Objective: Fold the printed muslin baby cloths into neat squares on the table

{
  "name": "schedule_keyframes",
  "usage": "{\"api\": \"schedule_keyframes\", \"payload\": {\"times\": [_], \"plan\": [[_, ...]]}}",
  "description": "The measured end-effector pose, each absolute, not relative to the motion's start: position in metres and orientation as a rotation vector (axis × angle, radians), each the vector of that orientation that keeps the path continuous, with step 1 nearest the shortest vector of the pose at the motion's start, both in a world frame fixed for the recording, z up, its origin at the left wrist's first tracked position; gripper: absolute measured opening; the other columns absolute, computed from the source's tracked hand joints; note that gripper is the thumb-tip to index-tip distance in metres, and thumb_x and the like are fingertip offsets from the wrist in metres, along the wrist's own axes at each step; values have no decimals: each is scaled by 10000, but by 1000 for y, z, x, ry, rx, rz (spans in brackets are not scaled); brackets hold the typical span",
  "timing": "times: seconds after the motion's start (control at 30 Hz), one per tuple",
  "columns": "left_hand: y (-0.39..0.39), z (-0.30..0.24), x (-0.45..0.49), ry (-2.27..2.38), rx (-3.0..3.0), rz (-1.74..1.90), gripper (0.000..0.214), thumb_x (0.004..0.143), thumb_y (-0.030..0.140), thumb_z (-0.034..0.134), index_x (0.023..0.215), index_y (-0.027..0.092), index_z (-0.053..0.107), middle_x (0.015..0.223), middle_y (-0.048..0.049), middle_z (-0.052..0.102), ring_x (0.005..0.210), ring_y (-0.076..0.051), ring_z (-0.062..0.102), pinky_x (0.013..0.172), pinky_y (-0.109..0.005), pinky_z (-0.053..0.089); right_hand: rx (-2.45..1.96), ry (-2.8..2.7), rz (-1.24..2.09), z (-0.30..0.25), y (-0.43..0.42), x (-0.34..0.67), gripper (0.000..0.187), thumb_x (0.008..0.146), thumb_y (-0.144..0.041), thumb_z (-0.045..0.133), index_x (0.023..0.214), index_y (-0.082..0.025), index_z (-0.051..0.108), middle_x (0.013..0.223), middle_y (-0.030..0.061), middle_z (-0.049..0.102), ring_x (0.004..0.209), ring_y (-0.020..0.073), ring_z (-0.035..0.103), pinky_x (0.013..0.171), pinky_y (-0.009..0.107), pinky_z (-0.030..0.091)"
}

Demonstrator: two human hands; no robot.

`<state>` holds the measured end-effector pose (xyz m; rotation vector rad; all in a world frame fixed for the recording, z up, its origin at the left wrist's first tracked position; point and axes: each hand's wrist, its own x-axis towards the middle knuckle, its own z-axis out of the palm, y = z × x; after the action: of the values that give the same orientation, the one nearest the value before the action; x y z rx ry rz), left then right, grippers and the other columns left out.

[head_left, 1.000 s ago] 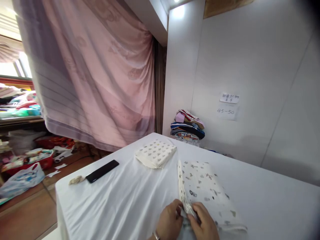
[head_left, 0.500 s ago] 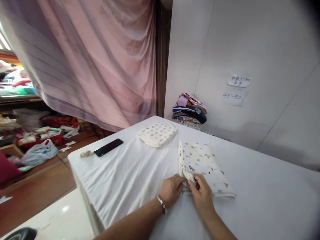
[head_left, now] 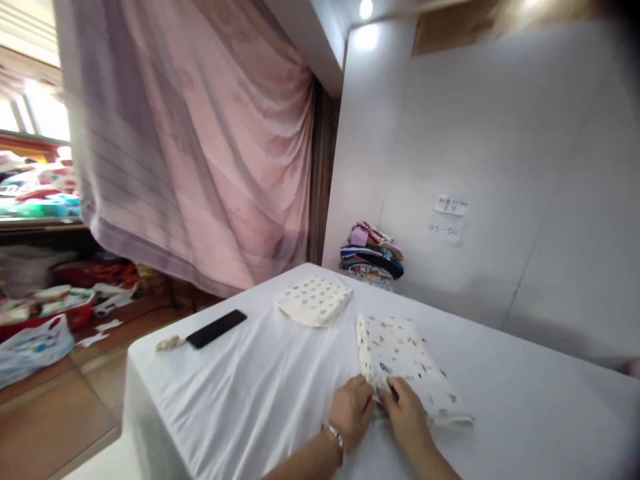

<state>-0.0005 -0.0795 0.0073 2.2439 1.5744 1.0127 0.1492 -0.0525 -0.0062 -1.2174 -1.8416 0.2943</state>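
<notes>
A folded white cloth with small grey prints lies on the white-covered table in front of me. My left hand and my right hand meet at its near corner, fingers pinched on the cloth's layered edge. A bracelet sits on my left wrist. A second folded cloth, cream with grey dots, rests farther back on the table, apart from both hands.
A black phone with a small pale object beside it lies at the table's left. A stack of coloured folded clothes stands against the white wall. A pink curtain hangs at left; bags clutter the floor.
The view shifted up then back; my hands stay pinched at the printed cloth's near corner with little movement of the cloth itself.
</notes>
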Motion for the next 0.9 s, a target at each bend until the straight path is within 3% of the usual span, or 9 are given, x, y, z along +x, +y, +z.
{"api": "schedule_keyframes", "payload": {"times": [0.17,0.33,0.53,0.7,0.8,0.9], "plan": [[-61,-11,-7,1527,2275,956,200,668,80,487,781,232,551,850,-14,573,806,-151,542,738,-239,435,-1109,-1943,113,-40,-32,150,132,725,-225,514,792,-249,624,768,31,661,729,200,642,638,274,522],[-55,-12,-9,1579,2264,903,172,659,119,483,752,254,534,861,-31,576,843,-190,557,751,-296,456,-1091,-1898,24,-52,-33,147,355,582,-126,519,856,-315,643,872,33,683,837,251,648,718,317,538],[-70,1,-6,1532,2336,1135,206,684,88,451,819,211,547,992,-62,559,964,-196,518,866,-339,420,-1172,-1911,97,-18,-65,138,219,693,-95,435,781,-217,594,814,42,629,790,188,597,717,291,482],[-67,12,-7,1394,2561,1023,580,635,18,480,1193,175,452,1332,-102,404,1240,-229,327,1016,-404,296,-1280,-2052,104,2,-71,136,225,694,-37,408,763,-179,569,804,52,597,792,178,548,738,283,433],[-62,17,-6,1219,2690,733,499,703,33,473,1177,186,498,1145,-87,571,1109,-210,468,988,-390,316,-1265,-2125,119,5,-73,141,248,721,-51,425,878,-162,582,876,65,594,874,177,531,794,281,411],[-56,17,-6,1264,2694,685,400,742,77,492,1121,189,544,1075,-79,613,1048,-208,511,968,-388,326,-1241,-2256,52,8,-76,163,247,768,-126,469,984,-164,583,935,70,597,916,189,517,835,317,383]]}}
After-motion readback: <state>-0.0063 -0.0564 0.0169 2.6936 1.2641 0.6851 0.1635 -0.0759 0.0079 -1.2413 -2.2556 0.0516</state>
